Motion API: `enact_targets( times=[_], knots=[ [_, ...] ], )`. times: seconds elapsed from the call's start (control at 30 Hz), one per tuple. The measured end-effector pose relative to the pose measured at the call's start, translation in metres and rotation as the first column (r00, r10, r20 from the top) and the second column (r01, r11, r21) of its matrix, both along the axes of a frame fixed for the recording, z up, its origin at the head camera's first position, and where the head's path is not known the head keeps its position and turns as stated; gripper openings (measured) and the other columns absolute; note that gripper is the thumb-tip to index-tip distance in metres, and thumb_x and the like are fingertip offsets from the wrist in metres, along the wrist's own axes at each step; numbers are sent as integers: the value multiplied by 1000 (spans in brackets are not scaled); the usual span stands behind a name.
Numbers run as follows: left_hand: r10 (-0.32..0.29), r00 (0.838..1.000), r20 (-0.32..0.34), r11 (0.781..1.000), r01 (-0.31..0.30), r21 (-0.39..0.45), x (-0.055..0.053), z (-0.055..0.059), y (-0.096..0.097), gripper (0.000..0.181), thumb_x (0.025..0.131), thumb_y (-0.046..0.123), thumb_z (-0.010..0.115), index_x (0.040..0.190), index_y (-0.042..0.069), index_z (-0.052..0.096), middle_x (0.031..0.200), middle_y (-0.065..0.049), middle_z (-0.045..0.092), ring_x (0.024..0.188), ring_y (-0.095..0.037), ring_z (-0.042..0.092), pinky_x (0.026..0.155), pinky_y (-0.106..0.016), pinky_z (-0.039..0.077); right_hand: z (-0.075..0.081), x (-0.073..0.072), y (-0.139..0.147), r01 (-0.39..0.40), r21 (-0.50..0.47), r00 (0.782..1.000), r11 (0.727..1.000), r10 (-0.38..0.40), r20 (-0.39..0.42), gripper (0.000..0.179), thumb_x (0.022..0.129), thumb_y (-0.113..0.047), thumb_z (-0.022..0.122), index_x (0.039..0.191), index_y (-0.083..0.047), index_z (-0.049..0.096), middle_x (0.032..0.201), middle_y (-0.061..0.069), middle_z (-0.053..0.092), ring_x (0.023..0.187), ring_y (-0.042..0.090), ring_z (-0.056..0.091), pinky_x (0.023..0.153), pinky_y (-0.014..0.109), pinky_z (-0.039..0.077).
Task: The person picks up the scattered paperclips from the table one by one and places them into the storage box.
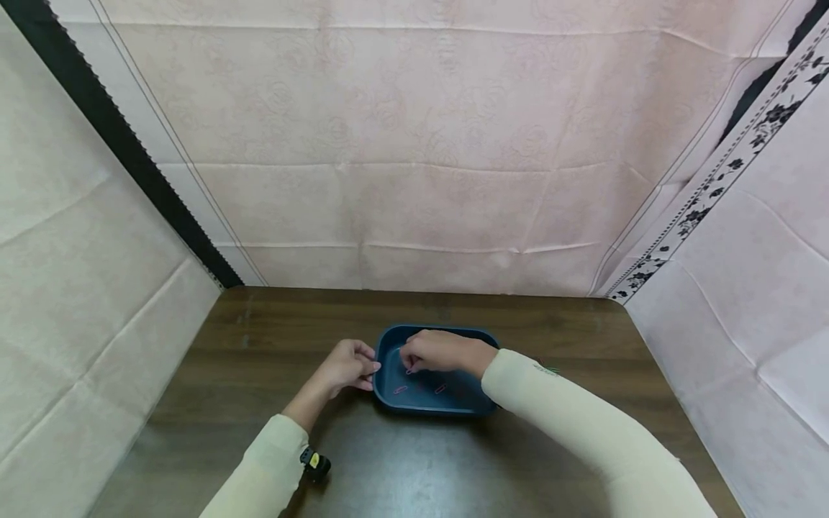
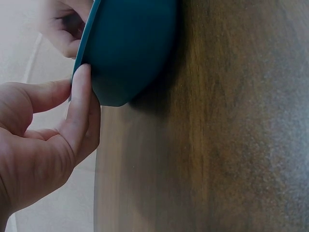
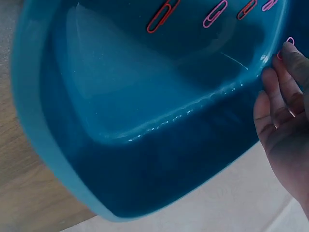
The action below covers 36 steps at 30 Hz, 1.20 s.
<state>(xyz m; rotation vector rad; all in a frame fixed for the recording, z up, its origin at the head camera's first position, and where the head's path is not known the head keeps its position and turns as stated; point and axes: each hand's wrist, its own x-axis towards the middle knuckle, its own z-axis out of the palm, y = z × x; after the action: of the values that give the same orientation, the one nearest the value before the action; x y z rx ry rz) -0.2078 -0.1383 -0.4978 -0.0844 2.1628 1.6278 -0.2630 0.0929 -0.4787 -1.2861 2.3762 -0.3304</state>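
On brown wood (image 1: 401, 460), left fingers (image 2: 79, 101) pinch a blue tray's rim (image 1: 434, 412), right fingers (image 3: 293, 59) a pink paperclip (image 3: 290, 38).

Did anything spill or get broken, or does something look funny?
One odd bit: something small and green peeks out beside the right sleeve, outside the blue tray; too small to name. Nothing looks broken. The red and pink paper clips lie inside, except a pink one pinched in the right hand.
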Motion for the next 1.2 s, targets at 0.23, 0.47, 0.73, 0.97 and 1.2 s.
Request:
enact_targets(
  times=[0.23,0.47,0.73,0.97,1.2],
  knots=[
    [-4,1000,6,1000,4,18,0,1,1,23,101,2,63,120,-10,58,94,-26,68,65,-18,68,66,-35,66,-7,-4,-8,-22,15,999,1000,21,33,4,101,-18,68,101,-16,72,91,-8,65,78,5,58,73,13,53],
    [-4,1000,5,1000,4,28,-2,-2,-1,23,101,2,63,120,-10,58,93,-23,67,65,-18,67,66,-35,66,-16,-9,-15,-12,38,998,999,10,66,4,101,-19,68,99,-18,71,86,-8,65,72,5,59,68,15,55],
    [-7,1000,5,1000,7,29,-2,-2,0,24,101,3,63,121,-10,58,98,-27,67,64,-18,67,66,-34,66,-16,-9,-23,34,94,992,995,-45,116,6,101,-19,69,97,-16,72,87,1,71,72,10,65,67,16,56],
    [-1,1000,11,1000,1,25,-1,-1,0,22,101,2,63,119,-9,59,91,-21,67,63,-17,67,64,-33,65,-16,-10,-26,46,121,992,992,-59,109,6,101,-20,68,98,-16,73,88,-1,71,73,8,64,68,17,56],
    [-2,1000,14,1000,2,24,-1,-1,0,21,101,2,63,118,-8,59,94,-22,67,64,-17,66,64,-33,65,-19,-12,-30,38,127,995,991,-49,88,6,100,-21,69,98,-17,73,86,-2,70,70,6,61,66,17,55]
  ],
)
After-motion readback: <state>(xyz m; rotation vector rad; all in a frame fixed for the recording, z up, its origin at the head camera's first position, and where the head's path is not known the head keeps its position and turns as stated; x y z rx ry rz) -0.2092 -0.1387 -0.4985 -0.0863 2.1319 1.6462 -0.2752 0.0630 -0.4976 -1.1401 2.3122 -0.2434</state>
